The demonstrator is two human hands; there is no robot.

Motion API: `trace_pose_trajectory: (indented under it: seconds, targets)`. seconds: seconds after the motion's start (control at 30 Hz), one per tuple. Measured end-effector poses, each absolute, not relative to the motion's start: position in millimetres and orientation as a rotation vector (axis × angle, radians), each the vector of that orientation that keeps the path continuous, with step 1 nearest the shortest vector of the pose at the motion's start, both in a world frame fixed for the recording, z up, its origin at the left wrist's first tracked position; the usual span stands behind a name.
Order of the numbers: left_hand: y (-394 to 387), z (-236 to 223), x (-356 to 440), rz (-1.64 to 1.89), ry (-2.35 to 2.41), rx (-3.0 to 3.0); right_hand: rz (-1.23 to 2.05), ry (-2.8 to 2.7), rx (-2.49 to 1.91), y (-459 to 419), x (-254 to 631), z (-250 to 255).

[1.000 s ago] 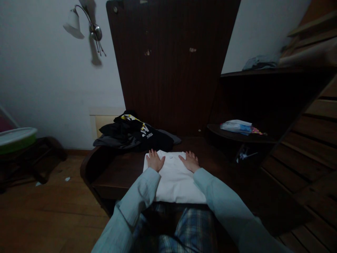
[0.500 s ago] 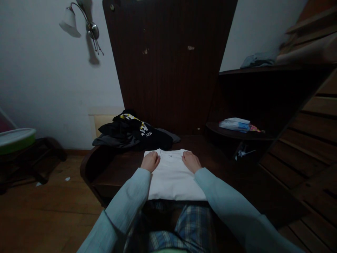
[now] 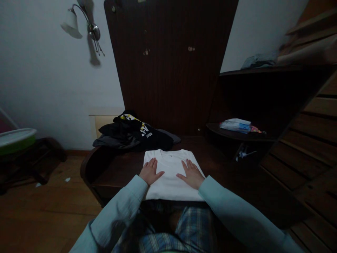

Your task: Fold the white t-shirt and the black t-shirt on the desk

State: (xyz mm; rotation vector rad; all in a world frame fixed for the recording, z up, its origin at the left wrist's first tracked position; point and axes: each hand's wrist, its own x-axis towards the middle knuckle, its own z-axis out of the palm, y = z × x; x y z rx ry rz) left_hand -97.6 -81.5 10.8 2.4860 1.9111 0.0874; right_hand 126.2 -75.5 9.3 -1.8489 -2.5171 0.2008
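Observation:
A white T-shirt, folded into a neat block with its collar at the far side, lies on the dark wooden desk top in front of me. My left hand rests flat on the shirt's left part, fingers stretched out and thumb pointing inward. On the right part lies my right hand, likewise flat with its fingers spread. Neither hand grips the cloth. Just behind the shirt, to the left, sits a loose heap of black and grey clothes with white and yellow print.
A dark wooden panel rises behind the desk. At the right, a corner shelf bears a blue-and-white plastic packet. A green tub with a pale lid stands at the far left. A lamp hangs on the wall.
Both hands have let go of the shirt's far edge by the collar. They have slid toward me and now lie flat with fingers extended on the shirt.

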Motion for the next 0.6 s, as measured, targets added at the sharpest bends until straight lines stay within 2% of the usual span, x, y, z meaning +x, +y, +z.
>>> trace_pose_trajectory:
  seconds: [0.3,0.43,0.6]
  targets:
    - [-27,18,-95,-0.05,1.955,2.315,0.212,-2.558,-1.878,-25,126,19]
    - [-33,28,-89,-0.08,2.017,2.311,0.022,-2.567,-1.77,-23,132,17]
    - [-61,49,-53,-0.004,2.069,2.448,0.001,-2.513,-1.659,-36,121,37]
